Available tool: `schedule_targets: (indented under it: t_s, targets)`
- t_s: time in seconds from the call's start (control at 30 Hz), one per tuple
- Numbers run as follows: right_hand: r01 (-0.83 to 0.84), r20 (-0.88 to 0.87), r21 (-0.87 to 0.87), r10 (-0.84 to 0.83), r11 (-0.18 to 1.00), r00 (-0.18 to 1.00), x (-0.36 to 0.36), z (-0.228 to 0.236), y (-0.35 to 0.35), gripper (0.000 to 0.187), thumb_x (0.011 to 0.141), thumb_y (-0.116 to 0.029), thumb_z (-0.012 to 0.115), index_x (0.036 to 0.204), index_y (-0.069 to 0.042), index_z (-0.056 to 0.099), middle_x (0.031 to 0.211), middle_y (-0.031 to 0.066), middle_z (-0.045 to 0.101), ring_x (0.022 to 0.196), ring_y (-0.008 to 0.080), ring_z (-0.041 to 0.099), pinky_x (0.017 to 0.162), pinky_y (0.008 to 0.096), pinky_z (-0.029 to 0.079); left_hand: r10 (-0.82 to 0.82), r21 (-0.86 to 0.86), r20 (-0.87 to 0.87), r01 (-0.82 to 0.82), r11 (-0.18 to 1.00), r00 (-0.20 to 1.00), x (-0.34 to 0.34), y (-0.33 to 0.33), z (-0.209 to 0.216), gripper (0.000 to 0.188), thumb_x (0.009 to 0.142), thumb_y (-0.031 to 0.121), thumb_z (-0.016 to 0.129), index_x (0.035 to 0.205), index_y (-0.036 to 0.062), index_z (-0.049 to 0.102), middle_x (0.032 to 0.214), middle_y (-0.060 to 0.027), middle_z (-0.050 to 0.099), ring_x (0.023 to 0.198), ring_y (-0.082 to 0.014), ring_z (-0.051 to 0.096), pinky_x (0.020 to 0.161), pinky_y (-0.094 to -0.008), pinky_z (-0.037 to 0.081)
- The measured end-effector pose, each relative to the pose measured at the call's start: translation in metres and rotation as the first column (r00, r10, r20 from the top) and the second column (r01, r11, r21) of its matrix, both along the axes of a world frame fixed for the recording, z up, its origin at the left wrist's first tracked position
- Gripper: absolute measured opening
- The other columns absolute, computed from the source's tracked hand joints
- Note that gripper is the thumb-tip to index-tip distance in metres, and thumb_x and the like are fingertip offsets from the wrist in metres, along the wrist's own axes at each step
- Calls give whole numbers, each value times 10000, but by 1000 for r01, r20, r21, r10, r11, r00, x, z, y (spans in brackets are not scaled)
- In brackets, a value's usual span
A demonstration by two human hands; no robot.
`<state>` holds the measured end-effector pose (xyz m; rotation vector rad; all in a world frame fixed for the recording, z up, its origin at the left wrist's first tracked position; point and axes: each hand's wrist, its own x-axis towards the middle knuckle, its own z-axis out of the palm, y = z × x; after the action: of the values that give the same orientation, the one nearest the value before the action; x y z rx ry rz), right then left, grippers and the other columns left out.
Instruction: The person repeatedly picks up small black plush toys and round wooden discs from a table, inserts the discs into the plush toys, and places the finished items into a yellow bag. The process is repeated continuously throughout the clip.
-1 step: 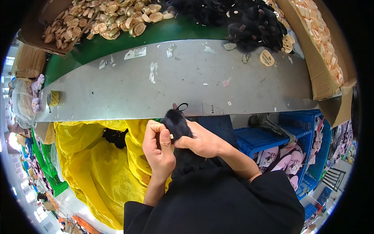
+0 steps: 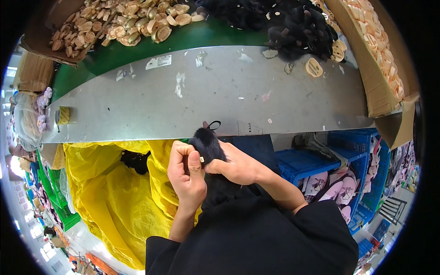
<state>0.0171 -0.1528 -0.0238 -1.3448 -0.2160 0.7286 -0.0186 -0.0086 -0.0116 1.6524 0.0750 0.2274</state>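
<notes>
Just below the front edge of the metal tabletop (image 2: 270, 103), both my hands are closed on one small black furry plush piece (image 2: 207, 143). A thin black loop (image 2: 214, 124) and a brownish tip stick out of its far end. My left hand (image 2: 187, 172) has its fingers curled, with the thumb pressed toward the forefinger at the piece's near left side. A tiny pale bit (image 2: 201, 159) shows beside that thumb. From the right, my right hand (image 2: 233, 166) wraps round the piece, thumb on its near end. Its other fingers are partly hidden behind the fur.
Pale oval plastic parts (image 2: 133, 23) and black furry pieces (image 2: 298, 36) are heaped at the back. A cardboard box (image 2: 373, 87) of pale parts stands right. Left below the table hangs a yellow bag (image 2: 110, 201); blue crates (image 2: 298, 162) stand right. A tape roll (image 2: 63, 115) sits left.
</notes>
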Motion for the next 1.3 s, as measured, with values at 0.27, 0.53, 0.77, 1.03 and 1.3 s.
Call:
schedule_targets:
  t_s: [0.27,0.53,0.77,1.03,1.3]
  targets:
    - [-48,-238,187,93,981,967,4,-3,-9,299,853,-184,554,1078,13,548,850,42,538,815,114,489,733,293,456,-43,51,214,33,998,976,14,12,4,243,856,109,703,1064,12,622,1196,-144,569,1151,-241,543,1036,-355,384]
    - [-60,-325,821,552,568,768,4,-20,-10,364,917,-290,498,1023,49,579,760,116,588,615,181,589,571,273,492,-379,-261,57,380,887,924,11,25,4,609,805,223,703,1319,-66,553,1280,-216,612,1217,-289,577,1056,-375,430]
    - [-81,-266,394,198,916,943,-2,-53,-25,272,955,-262,581,958,3,644,943,70,621,821,174,600,864,306,475,-290,-125,-73,279,952,954,10,17,5,342,763,63,697,1080,-42,621,1089,-99,634,1003,-174,597,919,-279,453]
    - [872,835,-374,-294,316,465,80,0,-155,214,854,-244,746,920,-43,711,879,102,669,823,251,679,738,381,542,-12,-44,41,14,999,999,13,9,-3,251,713,31,676,949,0,597,940,-31,578,863,-133,540,824,-235,423]
    - [853,853,-515,-54,86,520,100,-32,-226,249,807,-259,778,933,-48,739,1037,135,627,981,331,642,829,424,520,-74,-86,26,76,993,997,11,13,-15,253,776,-38,682,1014,2,604,997,-12,546,912,-111,523,862,-223,413]
